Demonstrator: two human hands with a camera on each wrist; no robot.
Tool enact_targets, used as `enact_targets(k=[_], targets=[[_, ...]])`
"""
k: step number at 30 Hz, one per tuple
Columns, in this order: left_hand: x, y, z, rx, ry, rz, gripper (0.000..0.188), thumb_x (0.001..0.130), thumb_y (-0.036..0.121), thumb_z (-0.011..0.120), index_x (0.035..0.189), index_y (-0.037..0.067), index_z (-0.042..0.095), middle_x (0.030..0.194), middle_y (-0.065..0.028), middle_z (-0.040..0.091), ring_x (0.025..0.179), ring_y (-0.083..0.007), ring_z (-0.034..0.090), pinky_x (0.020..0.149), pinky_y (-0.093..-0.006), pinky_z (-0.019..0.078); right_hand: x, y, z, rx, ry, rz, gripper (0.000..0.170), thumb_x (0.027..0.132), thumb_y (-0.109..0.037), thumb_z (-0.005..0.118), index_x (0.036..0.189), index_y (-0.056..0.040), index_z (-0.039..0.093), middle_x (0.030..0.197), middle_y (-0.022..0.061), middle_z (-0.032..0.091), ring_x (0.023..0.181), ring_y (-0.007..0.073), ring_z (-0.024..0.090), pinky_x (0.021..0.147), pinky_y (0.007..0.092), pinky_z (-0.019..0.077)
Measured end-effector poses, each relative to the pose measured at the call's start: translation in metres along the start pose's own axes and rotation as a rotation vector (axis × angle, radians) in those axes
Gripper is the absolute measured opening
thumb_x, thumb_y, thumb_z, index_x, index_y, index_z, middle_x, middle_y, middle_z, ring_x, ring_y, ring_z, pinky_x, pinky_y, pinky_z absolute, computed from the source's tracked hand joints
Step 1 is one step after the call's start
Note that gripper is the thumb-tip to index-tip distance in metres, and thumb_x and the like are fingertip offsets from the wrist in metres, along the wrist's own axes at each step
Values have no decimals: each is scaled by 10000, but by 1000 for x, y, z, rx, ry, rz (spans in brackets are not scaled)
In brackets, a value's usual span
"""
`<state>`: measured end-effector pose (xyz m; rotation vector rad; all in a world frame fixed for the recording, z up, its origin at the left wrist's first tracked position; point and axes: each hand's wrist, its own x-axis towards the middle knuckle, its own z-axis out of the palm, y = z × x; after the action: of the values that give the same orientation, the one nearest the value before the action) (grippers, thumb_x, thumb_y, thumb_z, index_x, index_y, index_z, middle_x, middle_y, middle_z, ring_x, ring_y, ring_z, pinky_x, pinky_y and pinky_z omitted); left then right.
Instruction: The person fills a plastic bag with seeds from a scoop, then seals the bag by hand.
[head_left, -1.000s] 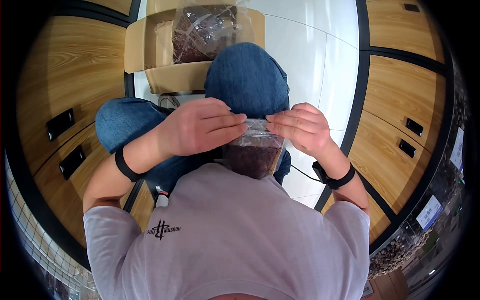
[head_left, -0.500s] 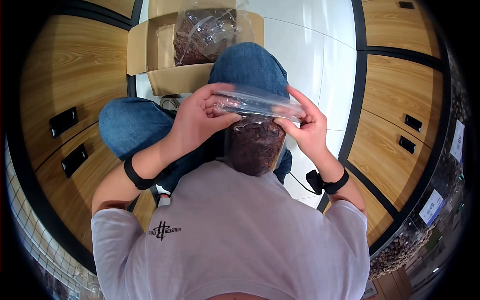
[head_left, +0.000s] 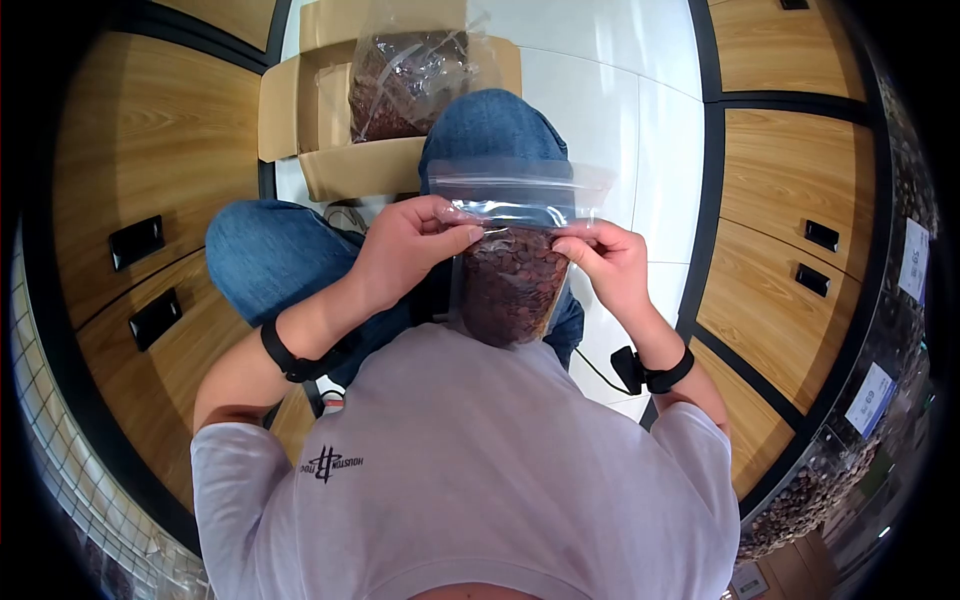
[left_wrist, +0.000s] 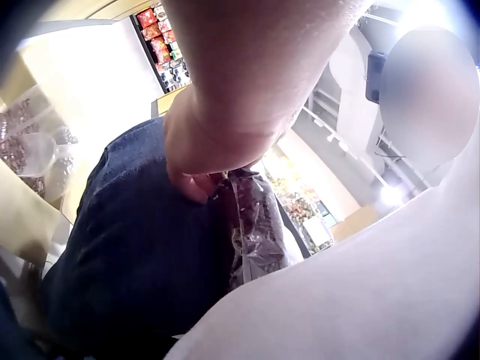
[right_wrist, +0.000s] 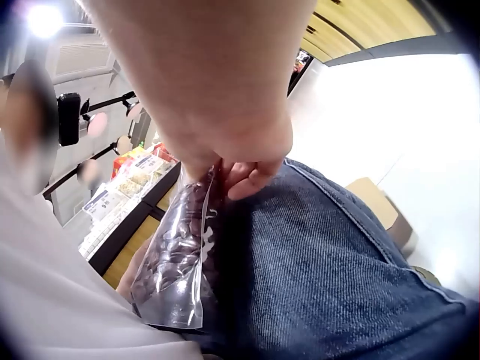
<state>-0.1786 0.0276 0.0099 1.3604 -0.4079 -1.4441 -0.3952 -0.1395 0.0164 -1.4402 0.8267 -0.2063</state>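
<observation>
A clear zip bag (head_left: 510, 285) filled with dark reddish-brown pieces stands against the person's shirt, its empty top spread flat over the knee. At its left edge, below the zip strip, the left hand (head_left: 405, 245) pinches the plastic between thumb and fingers. The right hand (head_left: 612, 265) pinches the opposite edge at about the same height. In the left wrist view the left hand (left_wrist: 217, 142) grips the upper part of the bag (left_wrist: 255, 225). The right wrist view shows the right hand (right_wrist: 232, 142) at the top of the bag (right_wrist: 176, 259), its fingers partly hidden.
Beyond the knees (head_left: 495, 130), an open cardboard box (head_left: 360, 170) holds a large plastic bag (head_left: 405, 90) of similar dark pieces. Wooden cabinets (head_left: 150, 120) with black handles line both sides of the pale tiled floor (head_left: 665, 170). Bins with price labels (head_left: 870, 400) stand at the right.
Both hands have gone from pinching the bag's top strip to pinching its sides lower down. The top, folded toward the person half a second ago, now lies spread away over the knee.
</observation>
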Motion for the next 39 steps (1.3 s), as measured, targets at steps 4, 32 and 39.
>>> enact_targets(k=[4, 32, 39], targets=[[0, -3, 6, -158, 3, 43, 81, 915, 68, 692, 961, 3, 701, 1131, -144, 704, 983, -137, 644, 887, -275, 505, -2, -1, 3, -137, 16, -131, 115, 857, -46, 765, 954, 14, 752, 859, 58, 740, 794, 103, 666, 719, 240, 517], [11, -4, -33, 640, -104, 773, 225, 846, 9, 673, 1054, 28, 757, 1065, -154, 742, 950, -275, 725, 847, -325, 569, 35, 5, -5, -439, -148, -818, 142, 795, -16, 707, 917, -40, 775, 860, 92, 755, 742, 230, 714, 661, 312, 561], [12, -12, -44, 566, -188, 750, 231, 784, -22, 740, 1002, 49, 770, 1042, -128, 749, 988, -268, 725, 853, -333, 580, 25, 17, -1, -359, -137, -784, 200, 730, 4, 764, 922, -50, 771, 893, 76, 748, 804, 240, 704, 701, 319, 562]])
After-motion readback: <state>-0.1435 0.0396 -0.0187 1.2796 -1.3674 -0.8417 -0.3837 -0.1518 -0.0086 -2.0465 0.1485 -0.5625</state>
